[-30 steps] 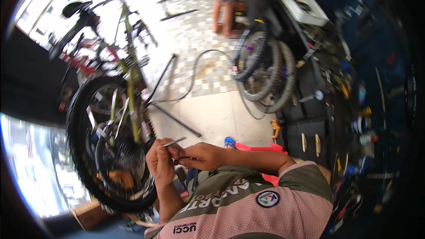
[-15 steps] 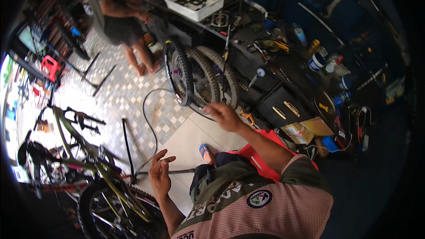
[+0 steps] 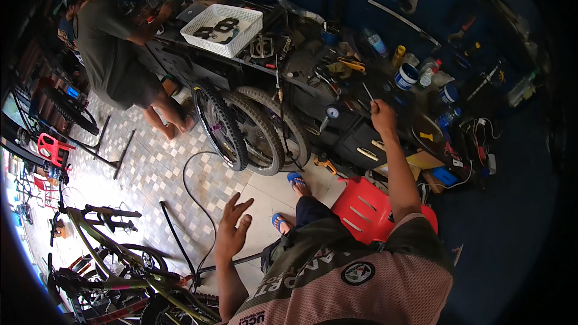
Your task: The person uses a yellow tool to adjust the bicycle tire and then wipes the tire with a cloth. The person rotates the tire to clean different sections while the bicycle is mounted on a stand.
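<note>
My right hand (image 3: 383, 119) reaches over the front of the cluttered workbench (image 3: 301, 78). Its fingers are closed on a thin, silvery rod-shaped tool (image 3: 368, 91) that points up and away; its handle end is hidden in my grip, so the exact kind does not show. Beside it on the bench lie pliers with yellow-orange handles (image 3: 351, 65) and other hand tools. Low in front of me, my left hand (image 3: 233, 229) hangs in the air with its fingers apart, holding nothing. A green bicycle (image 3: 99, 247) stands to its left.
Several wheels (image 3: 220, 129) lean against the bench, below a white basket (image 3: 232, 46). A red plastic chair (image 3: 355, 207) is close on my right. A black hose (image 3: 186, 183) crosses the tiled floor. One person (image 3: 114, 42) stands at the bench's far left, another person (image 3: 69, 27) beyond.
My right hand has moved right, from in front of the wheels to the bench, and now grips the rod-shaped tool. My left hand stays raised and open. The view has shifted.
</note>
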`<act>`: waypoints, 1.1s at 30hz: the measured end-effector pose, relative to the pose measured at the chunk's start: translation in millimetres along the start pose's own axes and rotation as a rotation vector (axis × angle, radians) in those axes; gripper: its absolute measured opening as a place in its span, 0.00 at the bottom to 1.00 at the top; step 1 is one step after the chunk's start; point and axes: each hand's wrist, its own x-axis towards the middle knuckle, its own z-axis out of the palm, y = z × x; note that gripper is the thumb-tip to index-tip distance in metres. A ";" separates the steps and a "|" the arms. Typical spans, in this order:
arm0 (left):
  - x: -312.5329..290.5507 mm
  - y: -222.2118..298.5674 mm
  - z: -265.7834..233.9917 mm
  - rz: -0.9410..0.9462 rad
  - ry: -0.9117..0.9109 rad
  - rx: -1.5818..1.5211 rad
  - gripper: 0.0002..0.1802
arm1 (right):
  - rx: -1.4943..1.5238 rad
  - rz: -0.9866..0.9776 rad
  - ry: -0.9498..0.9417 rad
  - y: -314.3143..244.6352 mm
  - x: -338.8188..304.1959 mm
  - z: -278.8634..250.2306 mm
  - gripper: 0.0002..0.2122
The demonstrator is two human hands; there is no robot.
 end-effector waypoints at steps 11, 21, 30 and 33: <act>128.8 26.0 46.2 -0.159 -0.120 0.056 0.29 | -0.156 0.050 -0.196 38.3 107.6 45.6 0.14; 225.3 71.3 73.9 -0.139 -0.060 0.097 0.30 | 0.152 -0.328 -0.099 4.1 207.5 99.7 0.22; 230.7 61.3 98.2 -0.161 -0.151 0.197 0.31 | 0.073 0.044 0.207 73.2 302.1 132.2 0.21; 236.5 65.7 97.2 -0.238 -0.091 0.099 0.31 | 0.028 0.237 0.288 79.0 301.3 127.4 0.19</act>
